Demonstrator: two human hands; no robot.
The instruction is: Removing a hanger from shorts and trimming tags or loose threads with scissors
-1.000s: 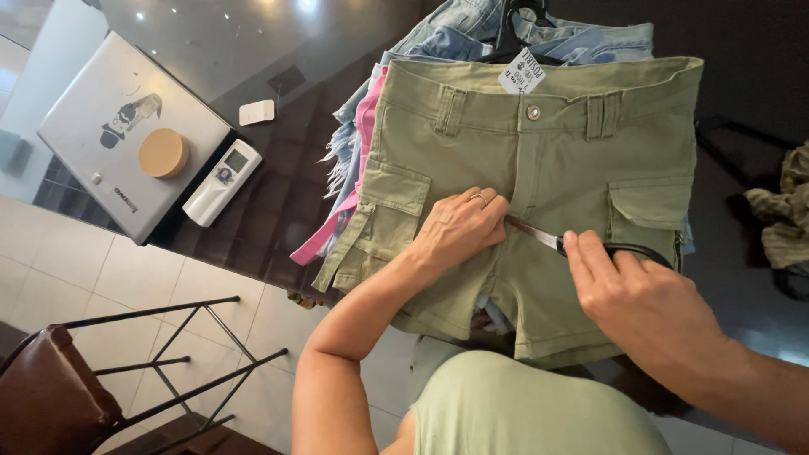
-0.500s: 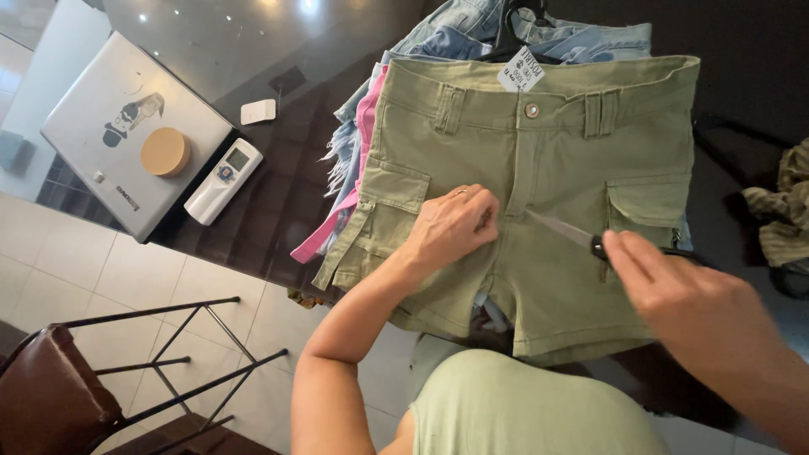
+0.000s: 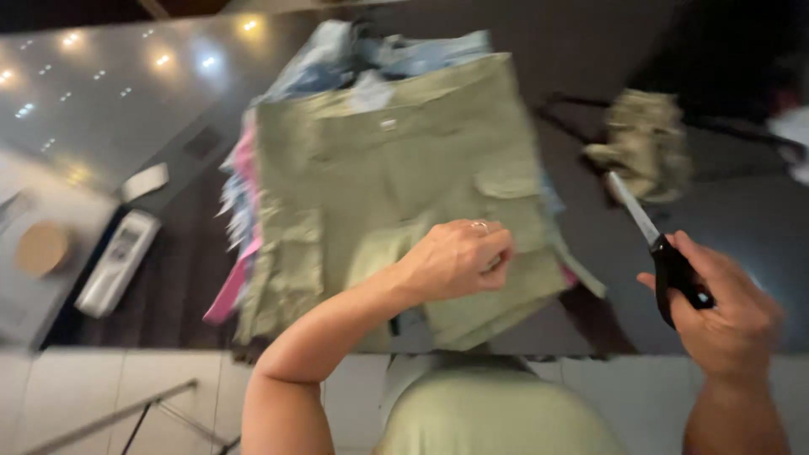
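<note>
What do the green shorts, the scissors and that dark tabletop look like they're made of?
The green shorts: probably woven cotton twill, matte, with stitched pockets and soft creases. The scissors in the right hand: pale shiny blade, likely steel; black handle, probably plastic. The tabletop: glossy dark surface mirroring ceiling lights, perhaps glass or polished stone.

The olive-green shorts are matt woven cloth, like a cotton twill, with stitched pockets. Under them the stack holds pale blue denim, frayed at the edges, and a pink cloth. The scissors have bright, smooth metal blades and black handles, probably plastic, though the blur makes that uncertain. The tabletop is dark and glossy, mirroring ceiling lights. At far right lies crumpled olive fabric. At left, a white device looks like smooth plastic, and the round tan lid matt.
</note>
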